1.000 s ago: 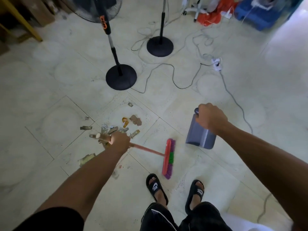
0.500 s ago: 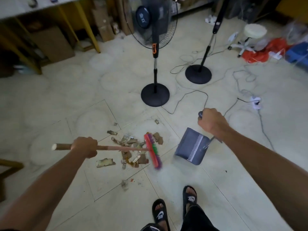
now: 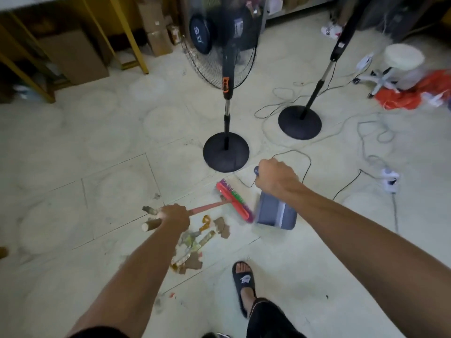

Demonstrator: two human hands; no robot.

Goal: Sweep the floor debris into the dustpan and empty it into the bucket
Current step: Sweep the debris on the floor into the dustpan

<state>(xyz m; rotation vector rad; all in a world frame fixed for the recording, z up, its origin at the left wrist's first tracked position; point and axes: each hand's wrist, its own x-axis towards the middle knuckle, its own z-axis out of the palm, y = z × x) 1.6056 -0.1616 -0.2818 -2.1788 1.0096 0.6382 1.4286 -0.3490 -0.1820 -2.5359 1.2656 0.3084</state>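
My left hand (image 3: 175, 217) grips the wooden handle of a broom (image 3: 233, 200) whose pink head with purple and green bristles lies just left of the dustpan. My right hand (image 3: 275, 178) holds the upright handle of the grey-blue dustpan (image 3: 275, 213), which rests on the floor. A pile of debris (image 3: 195, 242), brown cardboard scraps and wrappers, lies on the pale tiles below the broom handle, partly hidden by my left forearm. No bucket is in view.
A black standing fan (image 3: 225, 152) has its round base just beyond the broom. A second stand base (image 3: 299, 121) is to its right, with cables (image 3: 351, 181) and a power strip (image 3: 390, 178) trailing over the floor. My sandalled foot (image 3: 244, 281) stands near the debris.
The broom head has swung away from the debris pile to a spot beside the dustpan. The dustpan shifted slightly. The camera has tilted up, showing more of the room.
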